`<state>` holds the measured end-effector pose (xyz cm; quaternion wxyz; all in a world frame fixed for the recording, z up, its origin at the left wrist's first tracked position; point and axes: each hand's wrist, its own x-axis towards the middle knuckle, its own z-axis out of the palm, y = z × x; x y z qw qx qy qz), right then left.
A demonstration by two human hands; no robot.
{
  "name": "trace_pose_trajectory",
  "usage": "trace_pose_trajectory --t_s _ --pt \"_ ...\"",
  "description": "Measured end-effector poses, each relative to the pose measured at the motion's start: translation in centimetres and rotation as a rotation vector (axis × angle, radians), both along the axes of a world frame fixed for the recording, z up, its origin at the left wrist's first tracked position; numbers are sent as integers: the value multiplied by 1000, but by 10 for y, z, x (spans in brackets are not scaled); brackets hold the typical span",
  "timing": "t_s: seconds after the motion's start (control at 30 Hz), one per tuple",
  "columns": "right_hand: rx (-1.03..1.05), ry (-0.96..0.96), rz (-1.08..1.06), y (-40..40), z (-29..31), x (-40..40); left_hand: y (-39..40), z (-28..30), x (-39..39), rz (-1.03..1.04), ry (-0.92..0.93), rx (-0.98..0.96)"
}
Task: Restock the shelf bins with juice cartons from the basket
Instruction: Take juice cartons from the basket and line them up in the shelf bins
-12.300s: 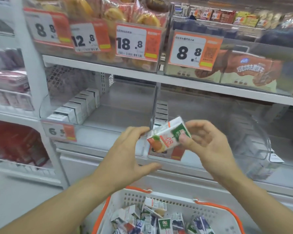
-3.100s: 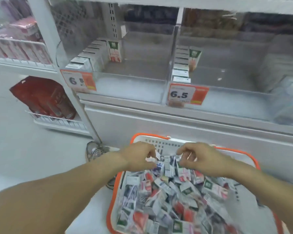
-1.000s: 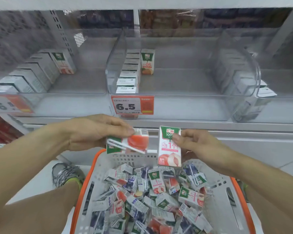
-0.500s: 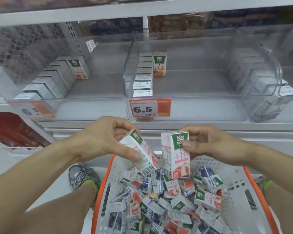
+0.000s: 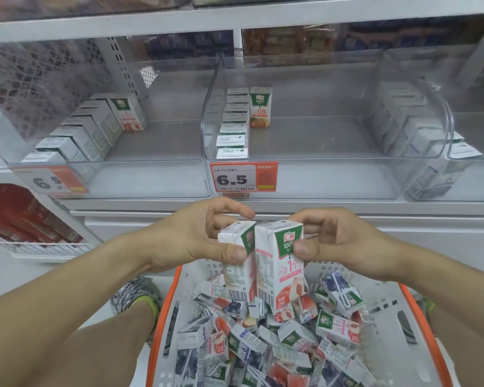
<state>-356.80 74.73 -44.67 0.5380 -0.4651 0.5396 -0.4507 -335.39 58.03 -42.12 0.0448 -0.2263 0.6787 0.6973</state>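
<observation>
My left hand [image 5: 196,238] grips a peach juice carton [image 5: 239,270] by its top, upright. My right hand [image 5: 336,241] pinches a second peach juice carton [image 5: 280,263], also upright, and the two cartons press side by side above the basket. The white basket with an orange rim [image 5: 419,325] below holds several loose cartons [image 5: 263,344] in a jumble. The left clear shelf bin [image 5: 140,174] has a row of peach cartons [image 5: 95,124] along its left wall. The middle bin [image 5: 333,177] has a row of cartons [image 5: 234,127] and one orange juice carton [image 5: 260,110].
Price tags reading 6.5 [image 5: 243,177] hang on the bin fronts. A third bin [image 5: 442,169] at the right holds more cartons. Red packets [image 5: 20,213] fill a lower rack at the left. My shoe [image 5: 134,294] stands beside the basket.
My left hand has turned its carton upright and brought it against the carton in my right hand. Both hands rose slightly above the basket.
</observation>
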Motion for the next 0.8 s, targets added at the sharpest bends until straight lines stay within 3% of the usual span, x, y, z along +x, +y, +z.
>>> trace_pose_trajectory --t_s 0.17,0.47,0.8 --pt "2 -25 -7 1 0 6 8 -1 -9 25 41 -7" --pt "46 -292 -81 6 -13 19 16 4 -9 57 102 -129" --pt "59 -456 -98 10 -13 40 13 3 -7 87 134 54"
